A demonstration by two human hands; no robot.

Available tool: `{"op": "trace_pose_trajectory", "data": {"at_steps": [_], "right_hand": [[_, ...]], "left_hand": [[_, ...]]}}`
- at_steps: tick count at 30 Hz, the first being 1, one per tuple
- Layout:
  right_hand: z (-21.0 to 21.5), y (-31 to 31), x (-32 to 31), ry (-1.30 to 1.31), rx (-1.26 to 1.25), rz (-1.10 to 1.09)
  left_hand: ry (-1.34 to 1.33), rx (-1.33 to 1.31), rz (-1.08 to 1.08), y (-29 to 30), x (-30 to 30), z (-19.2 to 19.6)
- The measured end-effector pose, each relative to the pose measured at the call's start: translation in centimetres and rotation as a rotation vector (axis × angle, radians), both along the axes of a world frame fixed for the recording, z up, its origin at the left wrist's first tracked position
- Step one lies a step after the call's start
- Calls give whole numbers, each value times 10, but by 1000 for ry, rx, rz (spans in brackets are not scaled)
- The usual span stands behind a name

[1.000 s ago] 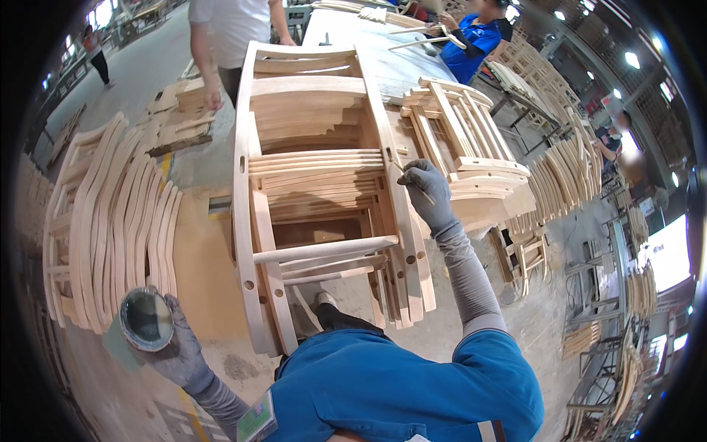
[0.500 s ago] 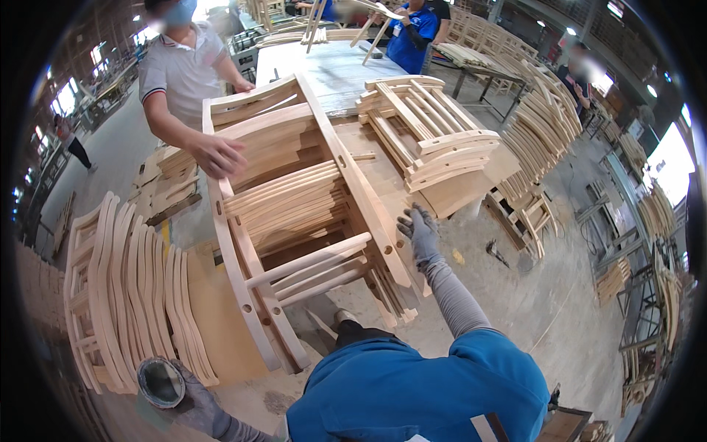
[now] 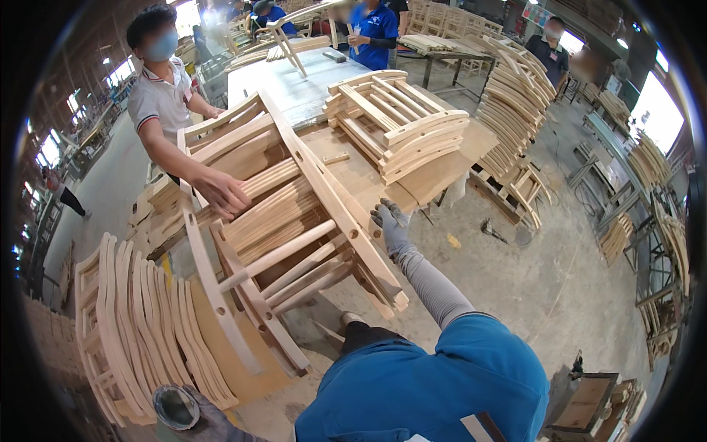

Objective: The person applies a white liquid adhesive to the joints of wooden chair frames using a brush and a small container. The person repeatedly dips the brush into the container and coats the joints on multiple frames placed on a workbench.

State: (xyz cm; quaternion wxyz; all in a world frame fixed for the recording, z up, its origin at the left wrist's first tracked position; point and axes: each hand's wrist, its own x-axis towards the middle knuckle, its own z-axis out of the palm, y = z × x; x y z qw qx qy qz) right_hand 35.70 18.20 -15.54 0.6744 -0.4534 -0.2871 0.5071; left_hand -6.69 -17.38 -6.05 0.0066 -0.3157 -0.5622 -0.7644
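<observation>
Right hand (image 3: 390, 225) on one chair frame (image 3: 294, 221); left hand (image 3: 210, 423) holding one tin (image 3: 175, 407).

Blue shirt (image 3: 434, 383), grey arm sleeve (image 3: 434, 283), grey gloves on right hand (image 3: 392, 225), left hand (image 3: 210, 421).

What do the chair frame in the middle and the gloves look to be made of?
The chair frame looks like bare, unfinished wood: pale, matte, with no paint showing. The right hand on it wears a grey glove, seemingly knitted fabric. The left hand wears a similar one.

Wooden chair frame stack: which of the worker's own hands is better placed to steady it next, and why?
Probably right. The right hand already rests on the wooden chair frame stack; the left hand holds a round tin low down.
</observation>
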Motion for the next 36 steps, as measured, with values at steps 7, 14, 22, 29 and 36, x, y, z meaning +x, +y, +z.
{"op": "trace_pose_trajectory", "data": {"at_steps": [7, 14, 22, 29, 36], "right_hand": [[-6, 0, -4, -116, 34, -7], [-22, 8, -8, -161, 99, -6], [-47, 8, 21, -389, 390, 18], [-39, 3, 137, 229, 307, 341], [9, -4, 299, 72, 217, 291]], "left_hand": [[601, -441, 471, -5, 20, 31], [365, -172, 361, 37, 85, 61], [353, -108, 142, 125, 179, 56], [308, -102, 5, 189, 300, 49], [194, -122, -186, 239, 404, 33]]}}
